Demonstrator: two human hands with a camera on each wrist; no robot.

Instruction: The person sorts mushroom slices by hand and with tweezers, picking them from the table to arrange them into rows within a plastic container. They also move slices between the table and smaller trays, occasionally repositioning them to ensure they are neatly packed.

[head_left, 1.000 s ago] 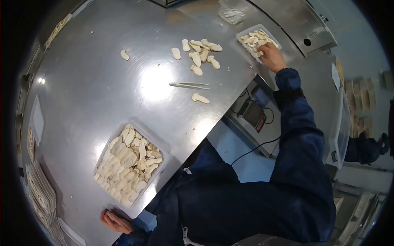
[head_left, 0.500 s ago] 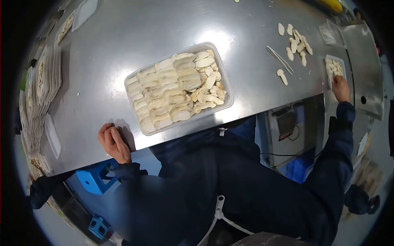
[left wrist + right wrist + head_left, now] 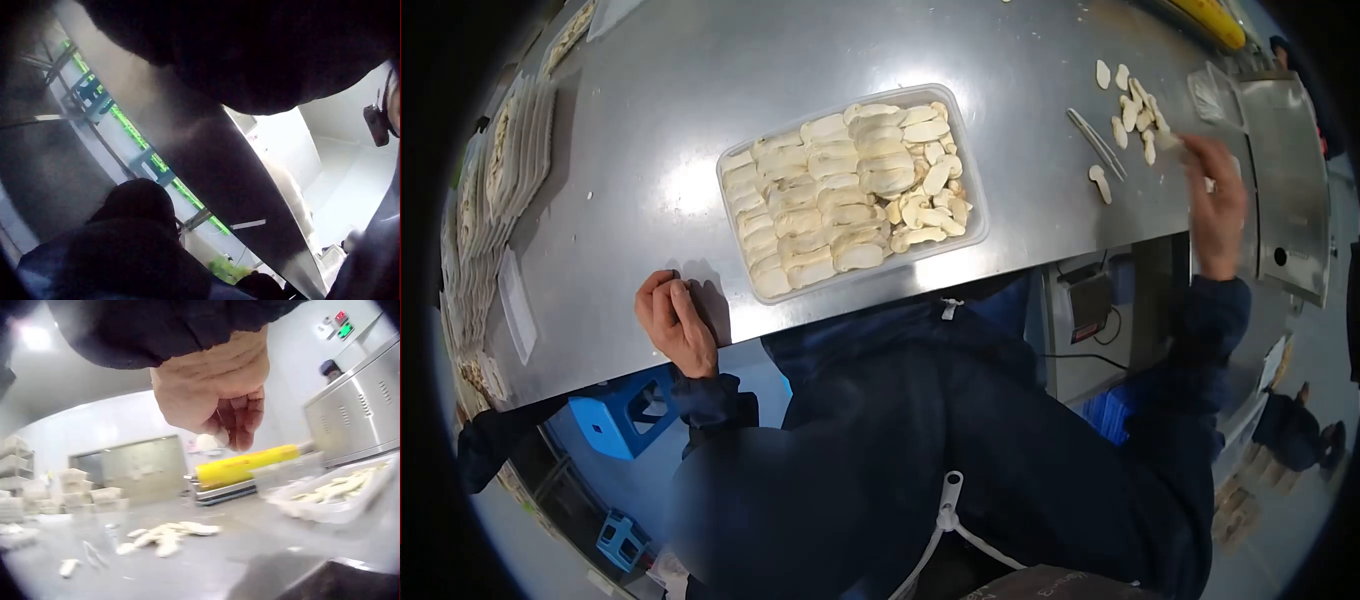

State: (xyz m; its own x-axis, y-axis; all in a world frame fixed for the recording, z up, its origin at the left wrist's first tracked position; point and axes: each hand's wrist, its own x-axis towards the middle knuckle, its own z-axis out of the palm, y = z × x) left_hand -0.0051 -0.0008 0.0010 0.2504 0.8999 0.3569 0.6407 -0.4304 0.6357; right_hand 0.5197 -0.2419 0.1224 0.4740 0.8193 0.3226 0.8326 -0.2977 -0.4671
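My right hand (image 3: 1218, 205) pinches a pale mushroom slice (image 3: 209, 442) at its fingertips, beside the loose pile of mushroom slices (image 3: 1140, 112) on the steel table. At the table's front edge rests my left hand (image 3: 676, 325), fingers loosely curled, holding nothing. Between the hands stands a clear plastic tray (image 3: 978, 215). Overlapping rows of long slices (image 3: 810, 190) cover most of it, with smaller slices (image 3: 930, 215) heaped at its right end. White tweezers (image 3: 1097, 145) and a single slice (image 3: 1100, 184) lie left of the right hand. The left wrist view does not show the left hand's fingers.
A smaller tray of slices (image 3: 344, 494) stands near the steel machine (image 3: 1280, 190) at the right. Behind are a clear box (image 3: 1215, 97) and a yellow roll (image 3: 247, 465). Stacked trays (image 3: 505, 180) line the table's left end. A blue stool (image 3: 625, 410) stands below.
My right hand has come away from the small tray, leftward and back toward the pile, with a mushroom slice. The head view has turned toward the large tray; my left hand stays at the table edge.
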